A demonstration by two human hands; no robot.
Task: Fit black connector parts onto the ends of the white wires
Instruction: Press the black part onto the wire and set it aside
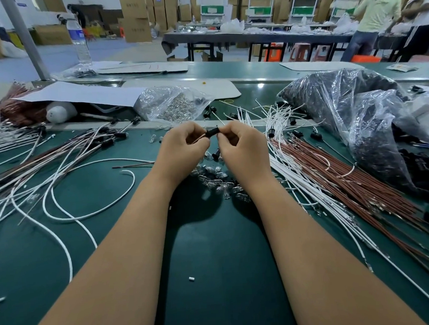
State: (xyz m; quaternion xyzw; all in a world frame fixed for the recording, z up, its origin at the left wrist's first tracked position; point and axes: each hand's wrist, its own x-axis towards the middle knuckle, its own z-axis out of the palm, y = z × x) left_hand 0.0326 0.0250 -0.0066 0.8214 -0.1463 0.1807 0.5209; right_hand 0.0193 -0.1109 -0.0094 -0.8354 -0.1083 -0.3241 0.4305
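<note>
- My right hand [242, 148] has its fingers [228, 134] curled and pinching the black connector part [212, 132], held up off the counter and level with my eyes' line so I can see its open end.
- My left hand [180, 151] has its fingers [194, 138] curled round a thin wire end that looks reddish-brown rather than white, feeding it toward the part; holding it close to the tip should keep it from buckling as it goes in, I judge.
- Whether the wire has seated inside the part I cannot tell; the joint is hidden between my fingertips.
- Just under my hands lies a little heap of clear glass bulbs [219, 179], with a loose black part [215, 154] among them, kept near so the next piece is a short reach.
- To my right the white wires [291, 173] and the brown wires [358, 177] lie in rough parallel bundles, ends toward me, easy to draw one at a time.
- To my left finished-looking leads with black caps [108, 140] fan across the green counter [226, 261], apart from the unworked stock.
- Farther right a big clear plastic bag [355, 120] holds dark parts, probably the connector supply; a smaller bag of bulbs [173, 105] sits behind my hands.
</note>
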